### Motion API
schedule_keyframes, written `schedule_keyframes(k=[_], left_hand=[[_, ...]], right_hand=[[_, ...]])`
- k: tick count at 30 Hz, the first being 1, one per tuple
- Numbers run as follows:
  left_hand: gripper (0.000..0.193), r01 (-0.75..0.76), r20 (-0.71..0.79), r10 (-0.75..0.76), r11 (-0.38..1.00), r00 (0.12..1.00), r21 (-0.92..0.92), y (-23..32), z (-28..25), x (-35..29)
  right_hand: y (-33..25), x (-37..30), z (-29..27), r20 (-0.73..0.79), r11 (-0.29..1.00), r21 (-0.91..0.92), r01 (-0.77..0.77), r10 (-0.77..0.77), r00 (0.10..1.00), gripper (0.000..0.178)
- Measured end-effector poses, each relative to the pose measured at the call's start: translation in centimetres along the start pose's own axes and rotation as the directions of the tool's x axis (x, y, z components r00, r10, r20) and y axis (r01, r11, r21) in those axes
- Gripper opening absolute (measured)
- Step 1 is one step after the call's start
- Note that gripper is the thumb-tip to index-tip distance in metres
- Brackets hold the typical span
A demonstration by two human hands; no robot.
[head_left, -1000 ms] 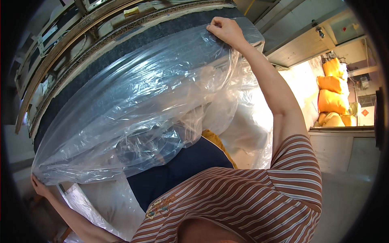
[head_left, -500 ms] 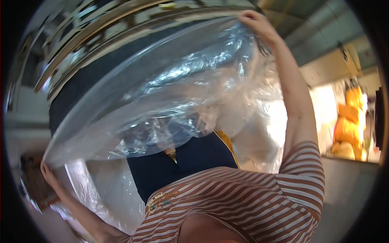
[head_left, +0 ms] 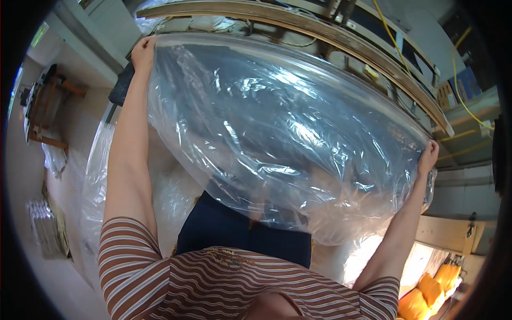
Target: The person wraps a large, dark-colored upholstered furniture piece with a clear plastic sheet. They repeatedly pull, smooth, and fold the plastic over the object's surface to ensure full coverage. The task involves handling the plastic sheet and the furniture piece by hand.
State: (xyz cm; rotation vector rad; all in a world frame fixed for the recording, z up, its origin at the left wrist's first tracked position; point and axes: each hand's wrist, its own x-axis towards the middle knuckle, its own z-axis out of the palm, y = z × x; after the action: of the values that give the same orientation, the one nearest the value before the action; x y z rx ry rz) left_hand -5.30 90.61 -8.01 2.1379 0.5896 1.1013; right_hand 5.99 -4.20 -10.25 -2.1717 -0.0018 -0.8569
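A wide sheet of clear plastic film (head_left: 277,122) stretches between my two hands across the front of my body. My left hand (head_left: 144,52) is closed on its far left corner, with the arm reaching well forward. At the right end of the same far edge, my right hand (head_left: 428,156) pinches the film. That edge runs nearly taut from hand to hand. Toward me the film hangs in loose, shiny folds over my dark trousers. A dark surface shows through it, and a dark end (head_left: 121,88) of it sticks out beside my left forearm.
Just beyond the film runs a long wooden rail (head_left: 298,26) of a machine or bench. A yellow cord (head_left: 456,90) hangs near a blue box (head_left: 465,84) at the far right. More clear plastic (head_left: 96,165) lies on the left; orange-yellow bundles (head_left: 429,290) sit lower right.
My left hand has gone from low left to far forward, and my right hand sits lower on the right. The film's edge is straighter now. The whole view has turned.
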Motion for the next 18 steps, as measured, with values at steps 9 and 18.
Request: schedule_keyframes(k=[9,18], left_hand=[[0.028,0.087,0.127,-0.085,0.996,0.988,-0.008,0.4,3.0,1.5],[0.035,0.096,0.088,-0.106,0.989,0.99,0.109,0.0,4.4,3.0]], right_hand=[[-1.2,2.3,1.3,0.059,0.974,-0.226,0.034,-0.022,0.998,0.026],[0.0,4.3,1.6,-0.07,0.951,-0.304,0.06,-0.085,0.994,0.027]])
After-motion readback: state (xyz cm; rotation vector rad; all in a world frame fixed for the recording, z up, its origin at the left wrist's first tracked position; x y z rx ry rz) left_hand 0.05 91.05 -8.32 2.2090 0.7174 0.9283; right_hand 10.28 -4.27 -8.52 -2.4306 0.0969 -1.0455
